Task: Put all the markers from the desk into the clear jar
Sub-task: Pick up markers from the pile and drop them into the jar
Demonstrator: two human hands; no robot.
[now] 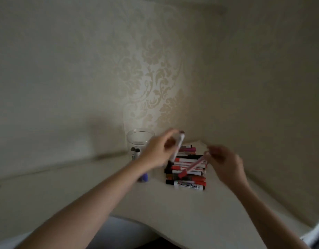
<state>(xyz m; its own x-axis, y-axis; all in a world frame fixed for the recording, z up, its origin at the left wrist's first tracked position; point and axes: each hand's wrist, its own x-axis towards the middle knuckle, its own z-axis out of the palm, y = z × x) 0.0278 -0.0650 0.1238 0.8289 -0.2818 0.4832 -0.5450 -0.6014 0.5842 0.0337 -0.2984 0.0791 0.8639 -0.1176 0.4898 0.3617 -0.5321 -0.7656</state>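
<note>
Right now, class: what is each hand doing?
Left hand: closed on a white-barrelled marker with a dark cap.
Right hand: closed on a red-capped marker, above the pile of markers.

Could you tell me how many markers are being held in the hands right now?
2: one in the left hand, a white marker raised near the jar; one in the right hand, a red marker above the pile. Blur may hide more.

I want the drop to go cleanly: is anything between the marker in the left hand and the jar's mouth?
Nothing visible. The left hand holds its marker just right of the clear jar, whose mouth is open and uncovered.
</note>
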